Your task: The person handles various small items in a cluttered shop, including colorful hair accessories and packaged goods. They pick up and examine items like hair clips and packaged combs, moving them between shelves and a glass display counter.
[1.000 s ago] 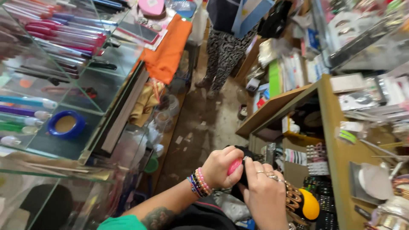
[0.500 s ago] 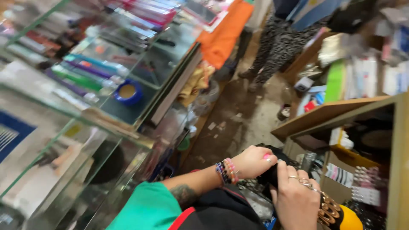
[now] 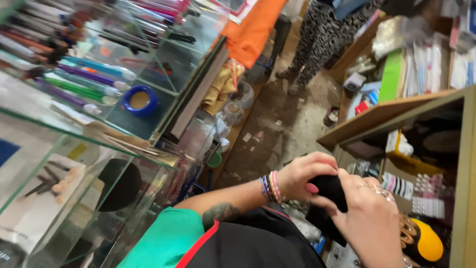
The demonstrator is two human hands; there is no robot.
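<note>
One view only, head-mounted, tipped steeply down and rolled so the scene slants. It sits close over both hands point(image 3: 342, 208) at lower right, with a glass display case point(image 3: 99, 124) hard against the left edge. Ahead it faces down a narrow floor aisle point(image 3: 277, 129); the shelves point(image 3: 391, 111) on the right look blurred, probably from motion.

Left hand point(image 3: 307, 176): pink-painted nails; wrist stacked with thin beaded bracelets point(image 3: 270, 187) in pink, blue and dark tones. Forearm bare, with a dark tattoo point(image 3: 220, 212) near the elbow. Short green sleeve point(image 3: 166, 240) covers the upper arm. Black garment point(image 3: 253, 243) with a red trim line across the near chest.

Right hand point(image 3: 369, 218): several rings point(image 3: 382, 191) on the fingers, stones pale. Wide gold-coloured chain-link band point(image 3: 407, 233) at the wrist.
</note>
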